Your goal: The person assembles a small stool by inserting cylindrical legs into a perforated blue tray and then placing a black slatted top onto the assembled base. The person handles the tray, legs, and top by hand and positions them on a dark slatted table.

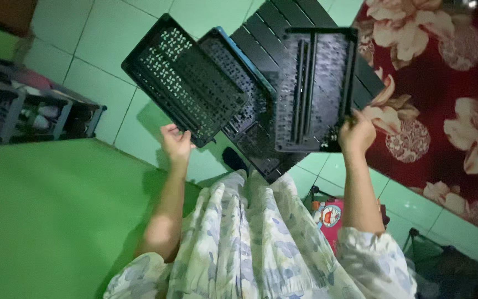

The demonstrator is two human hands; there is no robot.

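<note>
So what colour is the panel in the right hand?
Black, with small holes; the panel shows best in the head view.

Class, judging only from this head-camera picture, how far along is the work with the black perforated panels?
Done: nothing looks joined yet. In hand: the left hand grips one black perforated panel by its lower edge, and the right hand holds a second panel upright. Left: a third panel and a slatted black piece lie loose behind them over the green tiled floor.

Pale green tiled floor (pixel 100 39), red floral carpet (pixel 449 99), green wall (pixel 45 221), dark shelf rack (pixel 34 111), dim light
</note>
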